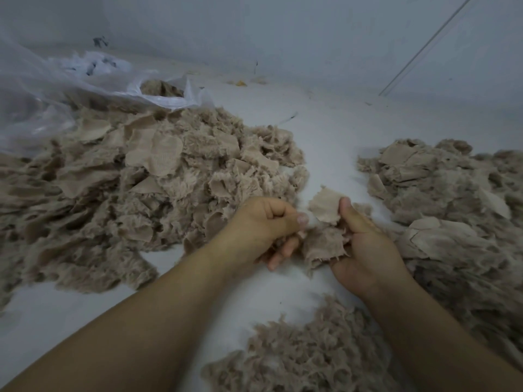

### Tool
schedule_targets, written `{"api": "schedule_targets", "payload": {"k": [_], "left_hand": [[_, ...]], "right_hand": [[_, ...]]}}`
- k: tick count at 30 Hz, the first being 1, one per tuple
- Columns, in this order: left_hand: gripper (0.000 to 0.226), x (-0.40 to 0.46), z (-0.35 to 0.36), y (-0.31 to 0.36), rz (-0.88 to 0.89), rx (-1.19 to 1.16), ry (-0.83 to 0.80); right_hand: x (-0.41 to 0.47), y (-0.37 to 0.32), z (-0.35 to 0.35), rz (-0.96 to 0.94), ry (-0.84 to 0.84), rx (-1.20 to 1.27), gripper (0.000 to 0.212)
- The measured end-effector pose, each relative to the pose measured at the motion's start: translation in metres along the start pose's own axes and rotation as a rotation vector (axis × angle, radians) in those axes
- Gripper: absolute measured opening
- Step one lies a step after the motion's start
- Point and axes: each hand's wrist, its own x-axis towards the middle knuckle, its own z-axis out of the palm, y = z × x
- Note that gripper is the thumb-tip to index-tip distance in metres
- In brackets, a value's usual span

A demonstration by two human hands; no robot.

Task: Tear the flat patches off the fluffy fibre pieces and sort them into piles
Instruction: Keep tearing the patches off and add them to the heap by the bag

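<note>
Between my hands hangs a beige fluffy fibre piece (324, 246). My left hand (263, 227) grips its left edge, thumb pressed toward the fingers. My right hand (365, 250) holds its right side, and the right thumb pins a flat woven patch (325, 206) that sticks up above the fluff. A large heap of fluffy pieces with patches (135, 188) lies to the left. Another heap with flat patches (447, 199) lies to the right. A pile of plain fluff (305, 352) sits near the bottom, between my forearms.
The work surface (319, 131) is white. A clear plastic bag (70, 80) holding more beige fibre lies at the back left. A pale wall rises behind, with small yellow scraps (240, 83) at its foot.
</note>
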Motion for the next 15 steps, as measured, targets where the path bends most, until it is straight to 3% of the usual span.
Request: {"api": "schedule_targets", "payload": {"k": [4, 7, 9, 11, 13, 15], "left_hand": [[0.018, -0.009, -0.011, 0.019, -0.095, 0.105, -0.703], [0.026, -0.010, -0.012, 0.024, -0.126, 0.224, -0.816], [0.026, -0.012, -0.012, 0.027, -0.130, 0.233, -0.744], [0.019, -0.013, -0.010, 0.030, -0.140, 0.195, -0.562], [0.010, -0.012, -0.003, 0.029, -0.092, 0.210, -0.223], [0.016, -0.007, 0.004, 0.022, -0.042, 0.217, 0.106]], "right_hand": [[-0.001, 0.003, 0.002, -0.005, 0.016, -0.021, 0.049], [-0.003, 0.003, 0.003, -0.032, 0.010, -0.095, 0.050], [-0.004, 0.002, 0.003, -0.031, -0.024, -0.084, 0.037], [-0.005, 0.000, 0.003, -0.022, -0.078, -0.099, 0.027], [-0.007, -0.001, 0.004, -0.023, -0.124, -0.156, 0.017], [-0.008, -0.001, 0.004, -0.024, -0.159, -0.180, 0.016]]}}
